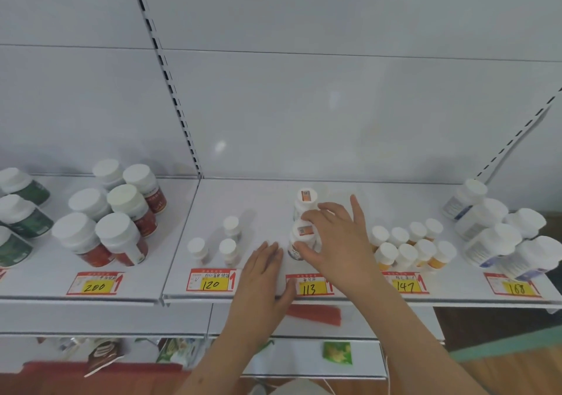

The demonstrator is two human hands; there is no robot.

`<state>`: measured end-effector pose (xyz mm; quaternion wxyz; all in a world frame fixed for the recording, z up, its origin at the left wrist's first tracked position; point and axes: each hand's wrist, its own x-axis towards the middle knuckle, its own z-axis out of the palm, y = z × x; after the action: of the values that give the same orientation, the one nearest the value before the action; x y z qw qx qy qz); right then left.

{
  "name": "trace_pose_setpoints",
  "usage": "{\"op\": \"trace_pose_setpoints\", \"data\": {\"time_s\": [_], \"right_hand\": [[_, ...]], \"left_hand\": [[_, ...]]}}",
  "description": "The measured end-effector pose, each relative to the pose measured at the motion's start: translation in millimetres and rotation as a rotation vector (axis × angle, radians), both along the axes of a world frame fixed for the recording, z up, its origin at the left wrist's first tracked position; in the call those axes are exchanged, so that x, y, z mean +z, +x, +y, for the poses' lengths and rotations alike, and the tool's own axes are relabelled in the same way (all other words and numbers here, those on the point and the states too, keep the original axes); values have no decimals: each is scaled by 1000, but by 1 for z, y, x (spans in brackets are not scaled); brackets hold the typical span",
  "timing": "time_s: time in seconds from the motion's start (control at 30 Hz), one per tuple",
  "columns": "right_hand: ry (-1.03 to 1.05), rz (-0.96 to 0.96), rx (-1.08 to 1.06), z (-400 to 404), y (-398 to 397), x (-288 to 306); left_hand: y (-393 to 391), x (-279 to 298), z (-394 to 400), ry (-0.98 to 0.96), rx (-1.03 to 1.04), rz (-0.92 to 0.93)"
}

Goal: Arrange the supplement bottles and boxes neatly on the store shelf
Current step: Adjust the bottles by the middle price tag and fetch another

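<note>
Two white-capped bottles stand one behind the other on the white shelf (pixel 261 200), above the 113 price tag (pixel 308 286). My right hand (pixel 337 239) grips the front bottle (pixel 299 242), thumb on its lower side and fingers over its cap. The rear bottle (pixel 305 201) stands just behind my fingertips. My left hand (pixel 263 276) lies flat on the shelf edge, left of the front bottle, with straight fingers that hold nothing.
Three small white bottles (pixel 226 242) stand above the 120 tag. Orange-labelled bottles (pixel 410 247) cluster to the right, blue-white ones (pixel 498 233) at far right. Red-labelled bottles (pixel 115 221) and green ones (pixel 21 212) fill the left bay. Lower shelves hold packets.
</note>
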<state>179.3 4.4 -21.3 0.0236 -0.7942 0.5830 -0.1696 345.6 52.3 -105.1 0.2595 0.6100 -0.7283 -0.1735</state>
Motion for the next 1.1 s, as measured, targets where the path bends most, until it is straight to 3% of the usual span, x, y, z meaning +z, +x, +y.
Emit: {"op": "trace_pose_setpoints", "data": {"time_s": [0.1,0.2,0.27,0.37,0.43,0.57,0.7,0.8,0.9,1.03,1.1], "right_hand": [[-30,-127,10,3,-1,14],[88,-615,-33,18,-6,42],[260,-1004,-6,27,-12,57],[393,-1246,13,33,-22,60],[428,-1258,14,36,-24,56],[462,-1256,26,45,-28,49],[432,-1219,-42,46,-32,51],[459,-1101,-64,44,-32,54],[460,-1066,-30,43,-32,57],[493,-970,161,49,-38,59],[451,-854,193,51,-39,58]], "left_hand": [[3,9,-1,77,-8,87],[9,33,2,92,-46,284],[9,59,0,124,41,577],[4,105,-9,477,173,1168],[2,130,-13,648,141,1219],[-2,138,-12,701,97,1135],[1,131,-5,531,-62,1083],[4,134,-1,416,-167,935],[6,133,-2,380,-194,904],[5,135,-10,654,-123,1151],[6,137,-11,811,-110,1140]]}}
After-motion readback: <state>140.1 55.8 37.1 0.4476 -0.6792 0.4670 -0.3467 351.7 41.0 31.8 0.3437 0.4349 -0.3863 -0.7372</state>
